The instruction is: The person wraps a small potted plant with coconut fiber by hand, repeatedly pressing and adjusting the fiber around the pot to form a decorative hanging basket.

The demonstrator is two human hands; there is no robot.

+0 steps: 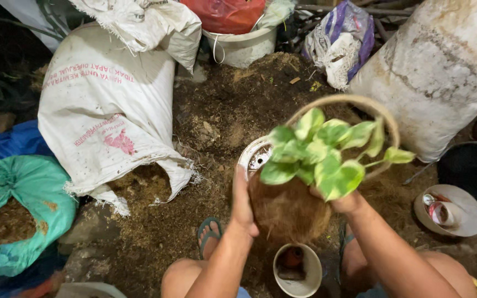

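Nearest the camera, a small white plastic cup (297, 270) stands on dark loose soil (233, 110) between the person's knees. Above it, the left hand (242, 204) and right hand (346, 201) clasp a brown fibrous coconut-husk pot (288, 212) from both sides, its variegated green-leaved plant (321, 152) pointing away from the camera. White woven sacks (106, 105) crowd the left; open soil lies ahead.
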